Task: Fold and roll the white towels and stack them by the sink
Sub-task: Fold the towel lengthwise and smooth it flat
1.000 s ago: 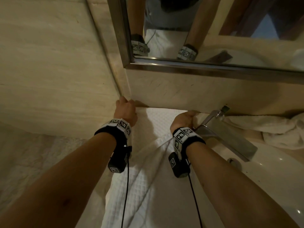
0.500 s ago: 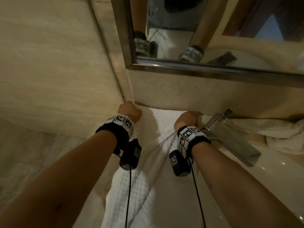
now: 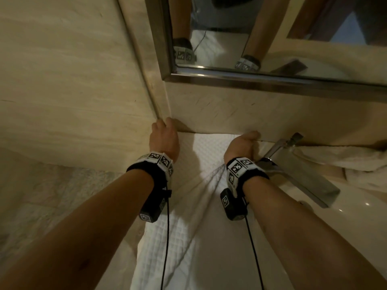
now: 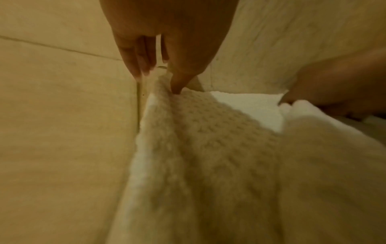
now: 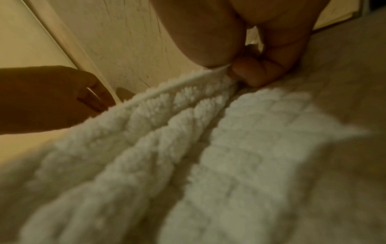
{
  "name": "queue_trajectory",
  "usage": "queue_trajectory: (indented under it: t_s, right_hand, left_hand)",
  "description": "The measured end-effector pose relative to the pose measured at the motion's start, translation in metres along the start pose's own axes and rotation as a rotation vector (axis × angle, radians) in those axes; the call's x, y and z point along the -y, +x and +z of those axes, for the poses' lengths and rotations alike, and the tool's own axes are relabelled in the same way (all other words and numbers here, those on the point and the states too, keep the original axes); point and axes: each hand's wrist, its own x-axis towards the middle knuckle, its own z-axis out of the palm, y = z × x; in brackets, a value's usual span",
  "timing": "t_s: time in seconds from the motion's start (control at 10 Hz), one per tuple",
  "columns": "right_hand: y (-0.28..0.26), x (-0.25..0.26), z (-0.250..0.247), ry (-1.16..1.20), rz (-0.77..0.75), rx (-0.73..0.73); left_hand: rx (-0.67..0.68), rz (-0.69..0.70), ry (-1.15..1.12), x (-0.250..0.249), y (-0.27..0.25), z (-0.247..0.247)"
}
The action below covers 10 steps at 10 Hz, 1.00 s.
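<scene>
- Waffle-weave white cotton towel (image 3: 196,216), soft and ridged, lies spread lengthwise on the beige stone tabletop (image 3: 240,258), its far edge against the veined marble back wall (image 3: 240,114).
- Left hand (image 3: 165,139) pinches the towel's far left corner between thumb and fingertips (image 4: 177,85), in the wall corner.
- Right hand (image 3: 240,145) has its grip closed on the far right hem, thumb pressed against curled fingers (image 5: 248,72).
- Between the two hands the hem runs taut; creases fan back from the right grip.
- Angular brushed-metal tap (image 3: 299,176) stands just right of the right hand, above the glossy white sink (image 3: 356,216).
</scene>
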Motion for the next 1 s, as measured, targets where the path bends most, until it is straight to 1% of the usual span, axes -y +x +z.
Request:
queue_trajectory:
  t_s: [0.1, 0.2, 0.3, 0.4, 0.5, 0.6, 0.7, 0.8, 0.9, 1.0]
  right_hand:
    - [-0.001, -0.003, 0.003, 0.005, -0.045, -0.022]
    - [-0.015, -0.005, -0.001, -0.081, -0.073, -0.033]
    - [-0.027, -0.007, -0.006, -0.105, -0.106, -0.002]
    - [-0.045, -0.008, -0.012, -0.148, -0.241, -0.028]
    - [-0.077, -0.019, -0.013, -0.211, -0.564, 0.027]
    - [-0.103, -0.037, -0.008, -0.156, -0.626, 0.278]
    - [-0.112, -0.060, -0.001, -0.338, -0.612, 0.417]
    - [-0.113, -0.070, 0.001, -0.415, -0.666, 0.365]
    - [-0.115, -0.067, 0.004, -0.468, -0.610, 0.372]
    - [-0.114, -0.059, 0.003, -0.437, -0.533, 0.434]
  left_hand:
    - [0.015, 0.199, 0.154, -0.010, -0.016, -0.008]
    - [0.219, 0.305, 0.126, -0.018, -0.035, -0.016]
    - [0.532, 0.224, -0.001, -0.022, -0.053, -0.017]
    - [0.568, 0.218, -0.019, -0.018, -0.067, -0.021]
    - [0.535, 0.228, -0.061, -0.011, -0.087, -0.023]
    - [0.409, 0.149, -0.057, -0.003, -0.111, -0.018]
    - [0.336, 0.023, 0.049, 0.010, -0.133, -0.014]
    - [0.332, -0.027, 0.092, 0.027, -0.148, -0.011]
    - [0.369, -0.076, 0.038, 0.038, -0.157, -0.007]
    - [0.438, -0.102, -0.051, 0.045, -0.163, -0.005]
